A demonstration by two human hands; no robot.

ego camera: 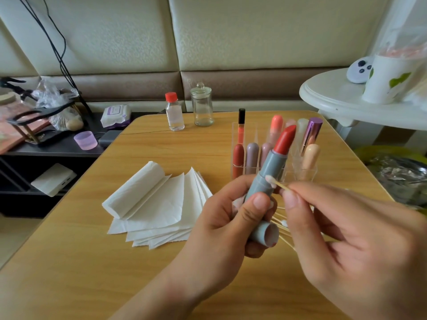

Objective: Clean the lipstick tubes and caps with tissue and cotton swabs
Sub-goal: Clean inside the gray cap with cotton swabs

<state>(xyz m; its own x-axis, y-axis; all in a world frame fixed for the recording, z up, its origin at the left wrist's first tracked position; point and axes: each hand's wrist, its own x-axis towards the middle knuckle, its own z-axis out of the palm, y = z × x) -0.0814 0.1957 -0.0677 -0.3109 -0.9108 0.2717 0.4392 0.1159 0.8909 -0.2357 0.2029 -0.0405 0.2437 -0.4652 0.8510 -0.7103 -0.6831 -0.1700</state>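
Observation:
My left hand (pixel 221 218) grips an open grey lipstick tube (pixel 271 168) with its red bullet extended up and to the right. The same hand also holds the grey cap (pixel 265 234) lower down, its opening facing right. My right hand (pixel 346 234) pinches a wooden cotton swab (pixel 280 185), whose white tip touches the side of the tube. Several more swabs (pixel 283 227) lie on the table under my hands. A fanned stack of white tissues (pixel 161 204), the top one rolled, lies to the left.
A clear organiser (pixel 245 144) with several lipsticks stands behind my hands on the wooden table (pixel 92 262). At the far edge are a red-capped bottle (pixel 174 113) and a lidded glass jar (pixel 202 106). A white round table (pixel 335 98) sits right; a cluttered dark shelf (pixel 57 144) left.

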